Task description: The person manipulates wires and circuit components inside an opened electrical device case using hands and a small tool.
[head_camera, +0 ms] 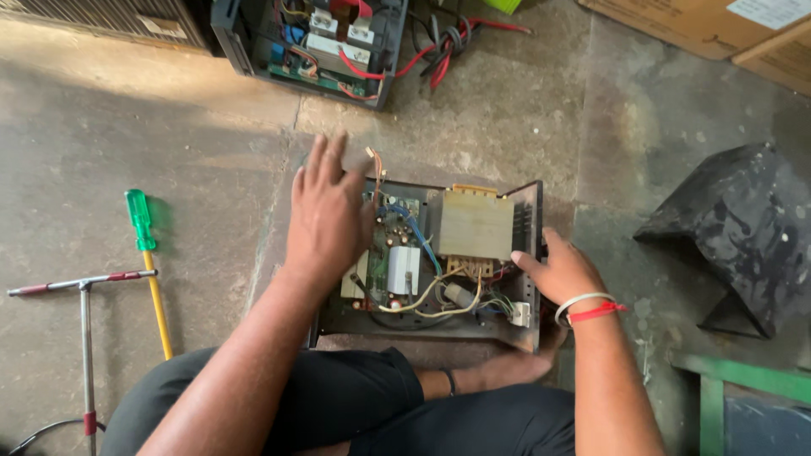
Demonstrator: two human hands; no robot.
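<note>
Open box: a black metal box [439,325] with its lid off sits on the floor [169,135] by the person's knees
Left hand: the left hand [328,215] is over the box's left part; fingers spread flat, holding nothing
Right hand: the right hand [562,270] grips the box's right wall
Inside: a big yellow block [473,224] and a green board [397,211]
Left of box: a green-handled screwdriver [148,262]
Right of box: a black cover [739,232]

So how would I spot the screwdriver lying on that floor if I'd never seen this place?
Start at the open black metal case between the person's hands. Go past the left hand onto the bare concrete floor. The screwdriver lies there beside a metal T-handled tool; its clear green handle and yellow shaft set it apart from that grey, red-gripped tool.
</note>
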